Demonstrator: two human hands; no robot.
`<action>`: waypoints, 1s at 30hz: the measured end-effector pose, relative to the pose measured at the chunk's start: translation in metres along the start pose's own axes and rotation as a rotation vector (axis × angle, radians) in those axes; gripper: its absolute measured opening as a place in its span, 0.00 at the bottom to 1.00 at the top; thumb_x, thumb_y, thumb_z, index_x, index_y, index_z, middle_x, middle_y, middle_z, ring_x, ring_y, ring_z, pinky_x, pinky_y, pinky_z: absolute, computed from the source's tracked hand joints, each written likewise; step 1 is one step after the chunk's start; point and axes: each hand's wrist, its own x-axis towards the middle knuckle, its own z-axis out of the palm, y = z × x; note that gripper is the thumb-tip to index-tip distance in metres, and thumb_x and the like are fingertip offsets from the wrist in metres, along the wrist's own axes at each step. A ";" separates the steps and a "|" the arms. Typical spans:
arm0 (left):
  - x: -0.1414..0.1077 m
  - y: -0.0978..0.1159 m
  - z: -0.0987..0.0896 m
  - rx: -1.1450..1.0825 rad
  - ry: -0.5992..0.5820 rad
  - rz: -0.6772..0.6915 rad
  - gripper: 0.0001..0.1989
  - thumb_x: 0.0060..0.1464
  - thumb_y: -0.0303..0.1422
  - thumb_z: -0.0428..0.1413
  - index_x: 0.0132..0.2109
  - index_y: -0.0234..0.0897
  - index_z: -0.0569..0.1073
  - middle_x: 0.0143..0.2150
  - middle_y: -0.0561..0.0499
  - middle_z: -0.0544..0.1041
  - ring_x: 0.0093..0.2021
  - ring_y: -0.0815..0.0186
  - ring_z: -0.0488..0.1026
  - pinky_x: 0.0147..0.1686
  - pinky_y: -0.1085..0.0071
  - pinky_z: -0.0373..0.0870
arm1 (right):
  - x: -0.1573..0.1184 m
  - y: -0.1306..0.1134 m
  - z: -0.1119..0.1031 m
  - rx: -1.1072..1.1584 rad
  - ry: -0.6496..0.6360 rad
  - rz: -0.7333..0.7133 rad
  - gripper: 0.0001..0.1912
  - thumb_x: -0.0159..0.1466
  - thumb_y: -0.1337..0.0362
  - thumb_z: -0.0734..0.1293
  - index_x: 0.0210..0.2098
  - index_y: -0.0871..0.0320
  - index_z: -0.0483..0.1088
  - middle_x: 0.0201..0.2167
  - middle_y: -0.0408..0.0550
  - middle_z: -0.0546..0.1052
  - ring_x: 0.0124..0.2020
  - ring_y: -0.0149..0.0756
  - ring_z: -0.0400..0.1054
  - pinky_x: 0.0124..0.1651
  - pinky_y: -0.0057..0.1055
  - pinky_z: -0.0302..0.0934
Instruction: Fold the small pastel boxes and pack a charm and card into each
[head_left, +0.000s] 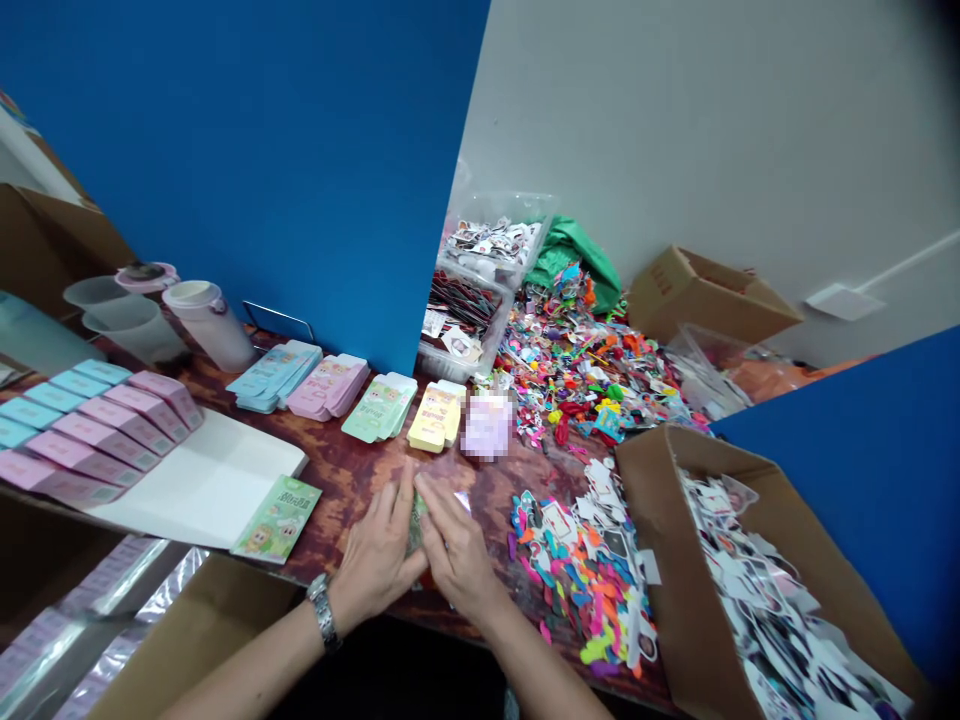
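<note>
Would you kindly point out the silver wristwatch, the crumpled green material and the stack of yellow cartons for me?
Silver wristwatch (325, 618): head view, on its metal band.
Crumpled green material (574, 250): head view, on its folds.
Yellow cartons (433, 416): head view, on the top carton's printed face.

The tabletop (337, 490) is mottled reddish-brown; the partition (247, 150) is solid blue, the cloth bundle (574, 250) green, and the small boxes (112, 430) pink and light blue.
</note>
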 end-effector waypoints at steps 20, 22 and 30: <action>0.003 0.004 0.004 0.117 0.094 0.040 0.48 0.58 0.36 0.52 0.71 0.34 0.27 0.46 0.43 0.68 0.43 0.55 0.68 0.36 0.63 0.73 | 0.008 -0.009 0.014 0.216 0.208 0.193 0.20 0.70 0.64 0.59 0.59 0.53 0.70 0.57 0.49 0.73 0.59 0.41 0.67 0.63 0.40 0.61; 0.003 0.001 0.003 0.114 0.093 0.047 0.48 0.57 0.36 0.53 0.71 0.35 0.27 0.47 0.42 0.68 0.44 0.54 0.68 0.37 0.62 0.73 | 0.009 -0.005 0.006 0.246 0.152 0.212 0.19 0.70 0.63 0.59 0.59 0.53 0.70 0.56 0.48 0.74 0.58 0.40 0.68 0.62 0.39 0.62; 0.005 -0.008 0.001 -0.110 0.064 0.121 0.44 0.60 0.40 0.52 0.72 0.38 0.33 0.52 0.40 0.68 0.50 0.55 0.68 0.48 0.59 0.71 | 0.018 0.000 -0.018 0.339 0.057 0.336 0.16 0.66 0.65 0.64 0.51 0.54 0.76 0.49 0.47 0.79 0.50 0.43 0.75 0.55 0.42 0.70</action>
